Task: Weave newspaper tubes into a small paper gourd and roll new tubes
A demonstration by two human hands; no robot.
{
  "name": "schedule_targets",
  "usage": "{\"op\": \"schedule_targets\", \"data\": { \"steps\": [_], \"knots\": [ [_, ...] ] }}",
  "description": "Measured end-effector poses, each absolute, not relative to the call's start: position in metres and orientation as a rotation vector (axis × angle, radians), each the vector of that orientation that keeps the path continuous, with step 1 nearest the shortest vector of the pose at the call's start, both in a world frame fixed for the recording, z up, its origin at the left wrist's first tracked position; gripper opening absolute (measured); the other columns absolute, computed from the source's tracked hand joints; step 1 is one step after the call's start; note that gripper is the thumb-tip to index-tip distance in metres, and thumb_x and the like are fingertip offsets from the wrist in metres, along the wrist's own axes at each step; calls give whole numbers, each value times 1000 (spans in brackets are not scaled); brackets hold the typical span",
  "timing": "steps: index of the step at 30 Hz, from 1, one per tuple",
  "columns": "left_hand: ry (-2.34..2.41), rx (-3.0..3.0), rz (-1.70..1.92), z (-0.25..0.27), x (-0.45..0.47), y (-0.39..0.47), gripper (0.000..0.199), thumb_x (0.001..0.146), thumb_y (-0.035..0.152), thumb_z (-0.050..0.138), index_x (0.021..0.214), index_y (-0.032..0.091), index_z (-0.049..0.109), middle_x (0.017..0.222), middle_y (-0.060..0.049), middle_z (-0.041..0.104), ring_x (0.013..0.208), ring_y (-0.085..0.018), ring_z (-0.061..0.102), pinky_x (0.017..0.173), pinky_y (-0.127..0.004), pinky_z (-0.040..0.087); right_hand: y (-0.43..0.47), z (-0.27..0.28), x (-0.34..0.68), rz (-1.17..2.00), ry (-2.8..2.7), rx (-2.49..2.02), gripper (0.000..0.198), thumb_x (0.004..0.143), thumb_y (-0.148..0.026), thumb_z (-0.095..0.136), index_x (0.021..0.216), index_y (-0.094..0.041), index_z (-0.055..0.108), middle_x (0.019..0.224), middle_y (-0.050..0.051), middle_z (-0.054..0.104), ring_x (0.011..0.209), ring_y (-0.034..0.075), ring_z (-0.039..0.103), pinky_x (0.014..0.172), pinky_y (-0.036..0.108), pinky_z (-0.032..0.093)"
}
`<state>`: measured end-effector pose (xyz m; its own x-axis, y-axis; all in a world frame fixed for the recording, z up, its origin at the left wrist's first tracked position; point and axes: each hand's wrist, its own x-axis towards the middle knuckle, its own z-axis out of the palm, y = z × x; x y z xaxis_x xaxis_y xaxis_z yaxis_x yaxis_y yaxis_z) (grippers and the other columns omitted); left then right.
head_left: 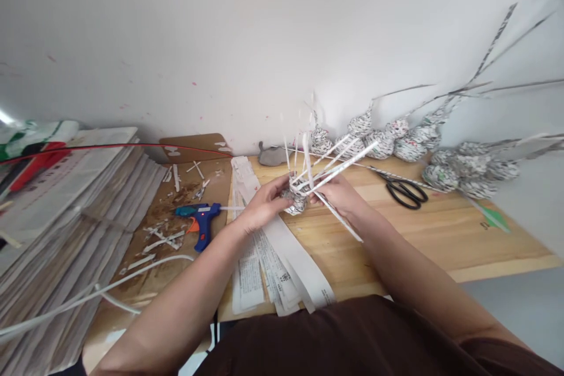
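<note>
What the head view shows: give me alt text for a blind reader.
The left hand grips a small woven paper piece bristling with thin rods, with the right hand at its other side, over a wooden table. Paper strips, a blue glue gun and stacked printed paper lie toward the left; black scissors and woven shapes, toward the right.

a glue gun (pixel 204 222), scissors (pixel 392 180) and paper stack (pixel 94 211) suggest a craft workshop.

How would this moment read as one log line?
left hand: holding woven paper piece; right hand: at its white sticks; nearby: glue gun, scissors
</note>
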<state>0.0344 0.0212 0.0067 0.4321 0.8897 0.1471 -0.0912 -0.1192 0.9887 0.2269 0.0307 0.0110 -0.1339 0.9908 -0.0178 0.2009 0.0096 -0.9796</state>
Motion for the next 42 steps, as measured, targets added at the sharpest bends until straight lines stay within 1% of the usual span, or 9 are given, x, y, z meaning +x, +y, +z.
{"op": "schedule_targets", "data": {
  "steps": [6, 10, 13, 18, 24, 30, 35, 39, 42],
  "knots": [
    [1016, 1533, 992, 0, 44, 11, 73, 60, 35, 85, 124, 14, 56, 103, -9, 71, 95, -22, 66, 86, -32, 50, 19, 15, 215, 1507, -1287, -1220, 16, 67, -30, 68, 63, -14, 64, 54, 0, 62, 45, 9, 54, 41, 18, 41],
    [1068, 1529, 1027, -4, 46, 8, 46, 70, 42, 77, 103, 14, 63, 86, -5, 71, 79, -18, 66, 75, -28, 51, 16, 12, 209, 1516, -1285, -1256, 17, 65, -29, 73, 73, -15, 66, 56, -1, 64, 48, 11, 59, 45, 20, 47],
    [1058, 1557, 1028, -2, 45, 8, 40, 73, 45, 74, 98, 14, 65, 83, -5, 72, 76, -18, 66, 72, -28, 50, 18, 10, 211, 1493, -1317, -1263, 21, 64, -29, 75, 77, -15, 66, 58, -1, 65, 49, 11, 60, 48, 21, 50],
    [1083, 1662, 998, 2, 41, 9, 53, 72, 47, 74, 113, 16, 63, 92, -6, 72, 86, -22, 66, 79, -30, 50, 21, 9, 216, 1397, -1470, -1304, 11, 71, -26, 66, 73, -15, 64, 61, 0, 66, 47, 11, 59, 47, 22, 49],
    [979, 1824, 879, 7, 38, 11, 37, 91, 49, 50, 98, 16, 66, 94, -6, 71, 93, -22, 64, 87, -30, 46, 14, 10, 215, 1197, -1648, -1291, 9, 70, -17, 59, 77, -16, 63, 61, -1, 64, 50, 12, 59, 47, 22, 46],
    [998, 1769, 806, 9, 35, 13, 54, 92, 59, 38, 105, 14, 66, 103, -8, 71, 98, -25, 63, 90, -34, 46, 14, 12, 218, 1063, -1780, -1364, 7, 73, -19, 58, 71, -15, 64, 61, 1, 67, 53, 11, 60, 49, 19, 44],
    [992, 1659, 910, 6, 31, 16, 68, 93, 64, 24, 120, 13, 62, 122, -12, 66, 123, -27, 53, 105, -38, 39, 17, 12, 222, 1154, -1688, -1398, 11, 74, -20, 57, 78, -16, 66, 61, 0, 66, 48, 12, 59, 47, 20, 44],
    [954, 1754, 838, 4, 33, 14, 63, 92, 63, 33, 124, 14, 58, 125, -12, 63, 122, -27, 53, 105, -38, 39, 17, 17, 222, 1109, -1736, -1419, 10, 74, -22, 59, 76, -16, 67, 60, 0, 65, 50, 13, 60, 48, 21, 43],
    [994, 1871, 777, 5, 37, 9, 52, 93, 58, 39, 114, 15, 60, 113, -9, 67, 111, -26, 58, 99, -36, 43, 14, 20, 221, 929, -1818, -1451, 12, 74, -22, 60, 78, -16, 69, 63, 1, 67, 57, 13, 60, 52, 20, 41]
  ]
}}
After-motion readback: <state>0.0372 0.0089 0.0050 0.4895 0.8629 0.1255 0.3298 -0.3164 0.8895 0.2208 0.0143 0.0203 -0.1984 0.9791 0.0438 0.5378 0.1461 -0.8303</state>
